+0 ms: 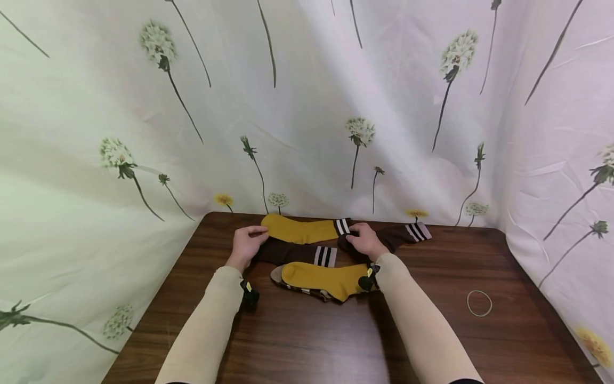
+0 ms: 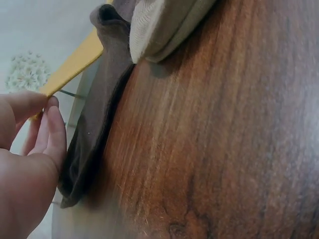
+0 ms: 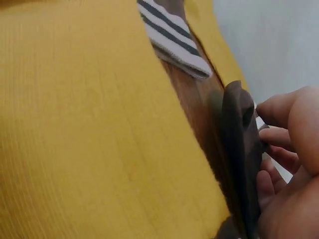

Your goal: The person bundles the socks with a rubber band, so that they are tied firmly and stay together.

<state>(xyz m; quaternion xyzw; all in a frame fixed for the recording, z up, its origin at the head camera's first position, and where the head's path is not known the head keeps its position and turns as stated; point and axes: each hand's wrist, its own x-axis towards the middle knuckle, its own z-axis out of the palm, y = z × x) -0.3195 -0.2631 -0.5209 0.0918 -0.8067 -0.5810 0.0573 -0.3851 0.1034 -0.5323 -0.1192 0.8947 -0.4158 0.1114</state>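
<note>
Near the back edge of the table, a yellow sock (image 1: 302,230) with a dark, white-striped cuff is stretched sideways between both hands. My left hand (image 1: 247,245) pinches its toe between thumb and fingers; the left wrist view shows the yellow fabric (image 2: 75,62) raised in that pinch. At the cuff end, my right hand (image 1: 366,242) pinches the striped edge, beside dark fabric (image 3: 241,144). A dark brown sock (image 1: 288,252) with striped cuff lies just in front. Another dark brown sock (image 1: 395,239) extends past the right hand, partly hidden by it.
Closer in, a second yellow sock (image 1: 331,277) lies over a patterned sock with a beige toe (image 1: 276,274). A thin pale ring (image 1: 479,303) is on the right side of the wooden table (image 1: 316,341). Dandelion-print cloth (image 1: 307,106) hangs behind and at both sides.
</note>
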